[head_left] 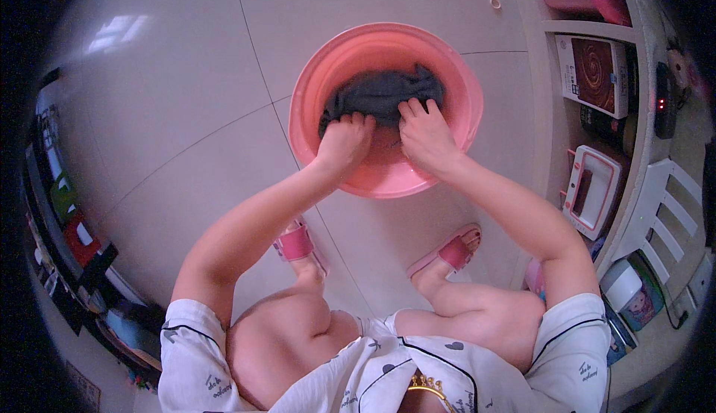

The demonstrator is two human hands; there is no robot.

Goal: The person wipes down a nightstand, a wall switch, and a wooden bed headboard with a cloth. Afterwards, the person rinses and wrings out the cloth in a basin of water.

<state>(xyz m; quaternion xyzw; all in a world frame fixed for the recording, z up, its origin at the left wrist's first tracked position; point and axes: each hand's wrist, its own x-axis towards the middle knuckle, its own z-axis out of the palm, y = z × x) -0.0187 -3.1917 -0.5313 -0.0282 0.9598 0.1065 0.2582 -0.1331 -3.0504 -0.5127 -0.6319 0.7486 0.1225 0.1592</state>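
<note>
A pink plastic basin (300, 126) stands on the tiled floor in front of me, with a little water in its bottom. Inside it lies a bunched dark grey cloth (380, 91), wet-looking and spread along the far half. My left hand (347, 143) reaches over the near rim, its fingers curled onto the cloth's near left edge. To the right, my right hand (425, 133) grips the cloth's near right part, knuckles up. Both hands are closed on the fabric, and my fingertips are partly hidden in its folds. What kind of cloth it is I cannot tell.
My feet in pink slippers (296, 243) flank the space just before the basin. On the right, a shelf unit (589, 31) holds boxes and a pink-and-white case (593, 193). A small ring-like object (495, 3) lies on the floor at the far right. Cluttered dark shelving lines the left.
</note>
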